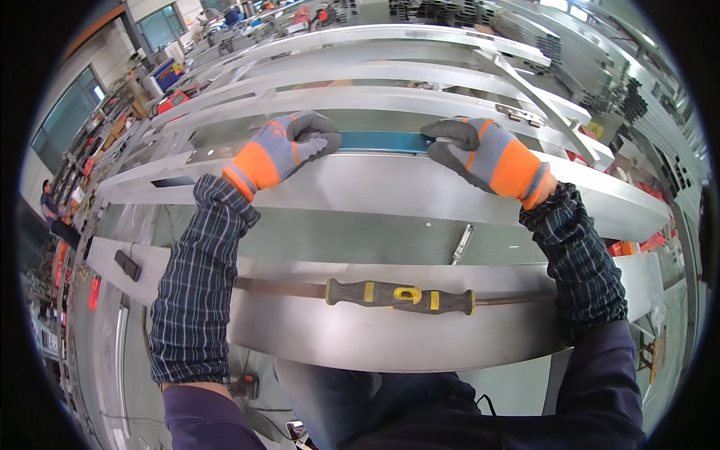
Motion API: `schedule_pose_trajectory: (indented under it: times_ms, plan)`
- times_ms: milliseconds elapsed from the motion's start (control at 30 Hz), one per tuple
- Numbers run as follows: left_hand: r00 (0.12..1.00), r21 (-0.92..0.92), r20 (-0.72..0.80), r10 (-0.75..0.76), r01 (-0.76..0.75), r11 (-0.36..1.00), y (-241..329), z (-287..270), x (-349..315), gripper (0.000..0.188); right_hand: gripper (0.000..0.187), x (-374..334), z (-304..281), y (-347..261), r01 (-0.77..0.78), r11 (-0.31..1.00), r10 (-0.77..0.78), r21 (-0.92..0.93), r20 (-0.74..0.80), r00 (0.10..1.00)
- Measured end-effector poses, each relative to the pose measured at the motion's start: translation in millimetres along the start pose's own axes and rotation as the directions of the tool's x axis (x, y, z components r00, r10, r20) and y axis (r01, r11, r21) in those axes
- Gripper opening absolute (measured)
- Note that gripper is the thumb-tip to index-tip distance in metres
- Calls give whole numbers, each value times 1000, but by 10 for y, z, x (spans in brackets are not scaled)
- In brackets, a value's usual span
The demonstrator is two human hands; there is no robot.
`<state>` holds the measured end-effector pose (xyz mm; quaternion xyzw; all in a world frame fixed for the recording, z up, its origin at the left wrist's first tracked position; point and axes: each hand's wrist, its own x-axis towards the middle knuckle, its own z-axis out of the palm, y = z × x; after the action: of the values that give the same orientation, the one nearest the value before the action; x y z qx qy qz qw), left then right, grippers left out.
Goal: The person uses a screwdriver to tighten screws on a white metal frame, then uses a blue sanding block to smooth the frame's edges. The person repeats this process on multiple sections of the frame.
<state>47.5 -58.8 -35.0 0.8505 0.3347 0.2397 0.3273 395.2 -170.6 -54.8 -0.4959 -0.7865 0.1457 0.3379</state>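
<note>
I find orange-grey-gloved left hand [281, 150] and right hand [491, 156] closed around opposite ends of a flat, glossy blue strip [382, 141]. I judge this positioning; next calls for level handling.

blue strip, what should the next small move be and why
Probably ease the blue strip evenly against the silver beam: the left hand and right hand grip its opposite ends, and it lines up along the beam's far edge, though whether strip and beam touch is unclear.
</note>
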Motion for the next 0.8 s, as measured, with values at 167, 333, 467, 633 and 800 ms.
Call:
schedule_pose_trajectory:
  times_ms: [167,333,467,633,800]
  plan:
    - [999,99,52,-18,12,995,18,-76,36,35,32,-3,12,12,32,997,-35,-69,-43,998]
    - [993,191,84,-78,61,980,99,-87,44,36,32,11,28,32,8,991,-14,-136,-43,999]
    - [981,251,55,-184,165,954,183,-99,78,36,32,30,29,140,56,984,-70,-171,-72,995]
    - [999,258,27,-24,16,966,-4,-129,65,43,31,38,48,56,42,990,-53,-132,-75,996]
    - [991,295,69,-117,91,951,204,-201,22,43,33,3,6,-23,27,984,-33,-174,-34,999]
